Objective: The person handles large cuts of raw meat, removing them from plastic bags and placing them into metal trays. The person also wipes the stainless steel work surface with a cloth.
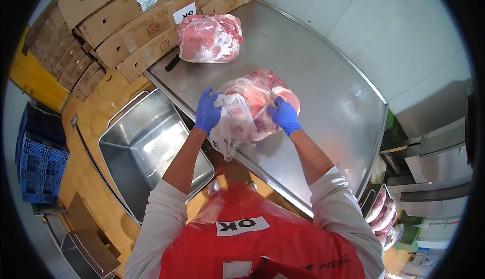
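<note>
A large piece of raw pink meat in a clear plastic bag (252, 102) lies near the front edge of a steel table (323, 72). My left hand (208, 111), in a blue glove, grips the loose plastic on the bag's left side. My right hand (284, 115), also gloved in blue, holds the bag's right side, fingers pressed into the plastic. Some slack plastic hangs over the table's edge. A second bagged piece of meat (209, 37) rests at the table's far left corner, apart from both hands.
A black-handled tool (173, 62) lies beside the far meat. Stacked cardboard boxes (126, 21) line the far left. An empty steel tub (151, 152) stands left of me on a yellow floor. Blue crates (38, 160) sit at far left. Trays of meat (383, 211) are at lower right.
</note>
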`<state>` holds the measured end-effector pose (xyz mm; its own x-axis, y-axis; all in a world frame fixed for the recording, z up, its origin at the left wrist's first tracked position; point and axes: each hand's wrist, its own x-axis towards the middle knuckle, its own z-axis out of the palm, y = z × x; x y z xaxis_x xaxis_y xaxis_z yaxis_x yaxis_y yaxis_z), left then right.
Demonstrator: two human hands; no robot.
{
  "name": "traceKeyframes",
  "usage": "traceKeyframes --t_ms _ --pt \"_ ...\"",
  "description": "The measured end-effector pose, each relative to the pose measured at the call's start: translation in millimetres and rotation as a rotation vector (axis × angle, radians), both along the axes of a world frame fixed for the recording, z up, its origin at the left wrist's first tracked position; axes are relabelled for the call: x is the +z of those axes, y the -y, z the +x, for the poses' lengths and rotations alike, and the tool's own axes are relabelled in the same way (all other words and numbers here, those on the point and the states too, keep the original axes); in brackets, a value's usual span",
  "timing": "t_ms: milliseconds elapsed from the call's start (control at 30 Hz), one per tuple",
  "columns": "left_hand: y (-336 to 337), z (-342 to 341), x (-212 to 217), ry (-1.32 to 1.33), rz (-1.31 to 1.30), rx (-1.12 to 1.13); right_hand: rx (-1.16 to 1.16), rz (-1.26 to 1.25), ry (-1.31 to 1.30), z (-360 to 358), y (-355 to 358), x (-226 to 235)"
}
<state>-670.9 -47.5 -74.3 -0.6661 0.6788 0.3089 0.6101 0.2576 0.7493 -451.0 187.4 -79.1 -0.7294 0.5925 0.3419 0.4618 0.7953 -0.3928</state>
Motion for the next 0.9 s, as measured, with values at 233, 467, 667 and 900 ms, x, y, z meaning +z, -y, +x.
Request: traceKeyframes --t_ms 233,467,667,900 --pt "-65 -15 -15 -0.276 -0.129 -0.187 0.119 -1.236 -0.517 -91 -38 110" --pt "-85 -17 -6 0.006 -0.027 -0.189 0.373 -0.027 -0.284 -52 0 15" --pt "-98 -26 -4 -0.06 -0.21 0.033 0.2 0.17 0.063 50 25 2" --pt "-76 -22 -40 0.352 0.027 0.254 0.088 0.095 -0.01 119 49 1"
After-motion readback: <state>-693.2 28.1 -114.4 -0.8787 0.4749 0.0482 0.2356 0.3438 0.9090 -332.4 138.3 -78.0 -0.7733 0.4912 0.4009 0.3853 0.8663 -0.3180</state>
